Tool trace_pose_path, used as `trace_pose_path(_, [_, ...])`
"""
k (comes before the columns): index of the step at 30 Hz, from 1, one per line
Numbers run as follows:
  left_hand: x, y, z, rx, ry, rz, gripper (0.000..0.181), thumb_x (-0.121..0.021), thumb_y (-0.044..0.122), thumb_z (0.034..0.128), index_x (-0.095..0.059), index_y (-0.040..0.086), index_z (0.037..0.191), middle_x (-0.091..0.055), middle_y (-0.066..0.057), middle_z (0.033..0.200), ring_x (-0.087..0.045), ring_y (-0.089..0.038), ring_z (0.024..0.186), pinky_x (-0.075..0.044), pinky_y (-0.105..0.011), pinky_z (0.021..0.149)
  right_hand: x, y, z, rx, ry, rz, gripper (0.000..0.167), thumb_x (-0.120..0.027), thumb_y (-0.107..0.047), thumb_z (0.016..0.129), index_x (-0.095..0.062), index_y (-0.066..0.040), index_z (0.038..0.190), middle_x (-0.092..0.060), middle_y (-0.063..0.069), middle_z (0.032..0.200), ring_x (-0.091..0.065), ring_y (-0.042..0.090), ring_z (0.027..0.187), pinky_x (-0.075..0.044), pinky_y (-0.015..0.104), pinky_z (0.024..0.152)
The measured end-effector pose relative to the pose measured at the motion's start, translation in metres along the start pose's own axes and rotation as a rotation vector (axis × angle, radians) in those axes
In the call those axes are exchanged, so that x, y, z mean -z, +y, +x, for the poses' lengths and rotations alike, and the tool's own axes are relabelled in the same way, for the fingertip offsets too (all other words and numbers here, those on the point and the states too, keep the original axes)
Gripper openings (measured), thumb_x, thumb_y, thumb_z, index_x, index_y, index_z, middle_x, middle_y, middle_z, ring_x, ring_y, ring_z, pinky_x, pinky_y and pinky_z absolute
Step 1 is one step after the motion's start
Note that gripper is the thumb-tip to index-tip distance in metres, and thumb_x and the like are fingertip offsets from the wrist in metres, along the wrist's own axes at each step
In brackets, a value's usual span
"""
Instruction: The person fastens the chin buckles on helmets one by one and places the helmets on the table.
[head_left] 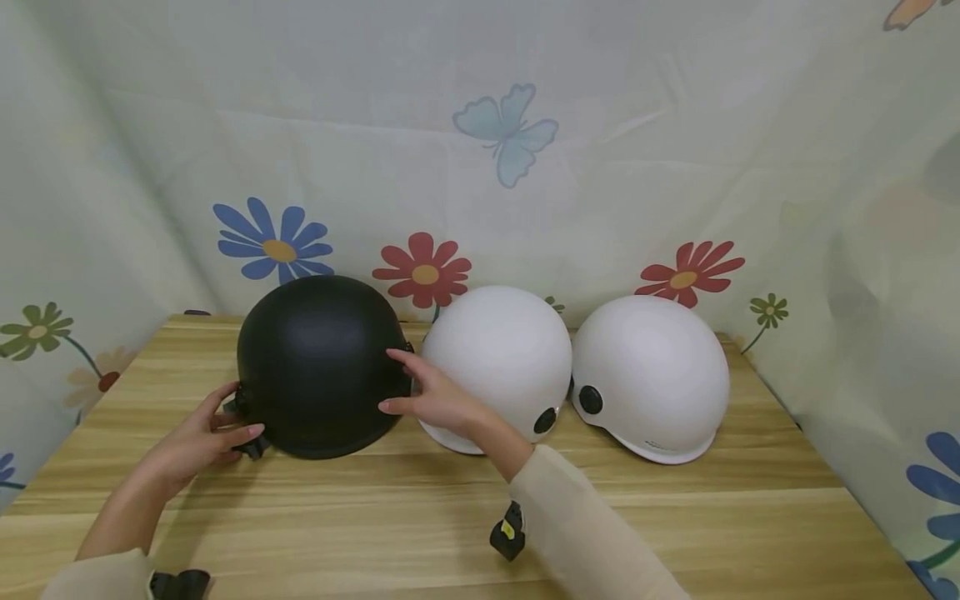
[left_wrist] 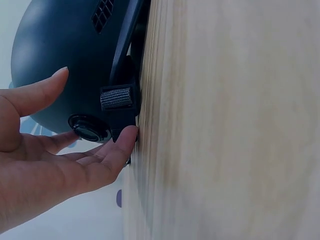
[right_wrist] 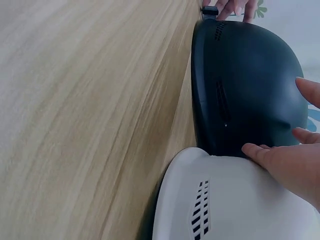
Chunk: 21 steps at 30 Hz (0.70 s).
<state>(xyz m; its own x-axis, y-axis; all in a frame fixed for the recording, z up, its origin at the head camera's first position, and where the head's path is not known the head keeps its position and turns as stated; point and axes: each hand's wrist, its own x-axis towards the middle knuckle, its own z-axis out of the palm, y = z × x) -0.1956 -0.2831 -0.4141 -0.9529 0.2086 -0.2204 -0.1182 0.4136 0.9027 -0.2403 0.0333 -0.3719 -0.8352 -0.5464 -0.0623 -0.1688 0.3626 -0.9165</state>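
Observation:
A black helmet (head_left: 318,367) sits dome-up at the left of the wooden table. At its left side is my left hand (head_left: 191,442), fingers by the round side knob (left_wrist: 90,128) and strap buckle (left_wrist: 116,98), thumb held apart. My right hand (head_left: 442,402) reaches to the helmet's right side, thumb and fingers spread. In the right wrist view, the fingertips (right_wrist: 255,150) lie where the black helmet and the middle white helmet (head_left: 498,358) come together. Whether they press on the black shell I cannot tell. The undersides of the helmets are hidden.
Another white helmet (head_left: 652,375) with a black side knob (head_left: 590,399) stands at the right, close to the middle one. Wood-grain tabletop (head_left: 360,517) runs in front of the row. A flower-and-butterfly curtain (head_left: 337,125) hangs behind and along both sides.

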Motion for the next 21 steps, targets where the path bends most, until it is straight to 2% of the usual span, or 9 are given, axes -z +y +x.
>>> trace_pose_path(6, [0.0014,-0.0008,-0.0004,0.009,0.006,-0.001,0.09,-0.054,0.024,0.0932,0.019,0.002,0.141,-0.022,-0.044,0.13,-0.049,-0.04,0.109,-0.049,-0.042,0.08,-0.0003,0.0023,0.001,0.011,-0.002,0.019,0.07,-0.067,-0.018,0.083,-0.031,-0.021,0.142,-0.03,0.003,0.145,-0.026,0.023,0.133,-0.029,0.042,0.103])
trace_pose_path(15, [0.0027,-0.0035,-0.0038,0.017,-0.002,-0.061,0.09,-0.055,0.022,0.0926,0.019,0.001,0.141,-0.021,-0.045,0.131,-0.057,-0.017,0.096,-0.05,-0.035,0.076,0.0007,0.0031,0.0014,0.01,-0.008,0.015,0.068,-0.067,-0.018,0.084,-0.032,-0.021,0.142,-0.028,-0.001,0.145,-0.026,0.022,0.133,-0.03,0.039,0.103])
trace_pose_path(17, [0.0022,-0.0039,-0.0045,0.015,-0.006,-0.063,0.09,-0.054,0.021,0.0928,0.019,0.001,0.141,-0.021,-0.044,0.131,-0.056,-0.017,0.097,-0.05,-0.035,0.076,0.0008,0.0027,0.0007,0.004,-0.008,0.014,0.068,-0.067,-0.018,0.084,-0.032,-0.022,0.142,-0.028,-0.001,0.145,-0.027,0.022,0.133,-0.03,0.038,0.103])
trace_pose_path(21, [0.0001,-0.0032,-0.0064,0.004,-0.022,-0.05,0.09,-0.053,0.02,0.0936,0.022,0.003,0.14,-0.026,-0.044,0.13,-0.055,-0.028,0.103,-0.05,-0.038,0.078,0.0008,0.0007,-0.0015,-0.008,-0.011,0.021,0.069,-0.068,-0.018,0.083,-0.032,-0.022,0.142,-0.029,0.0,0.145,-0.027,0.022,0.133,-0.031,0.038,0.103])
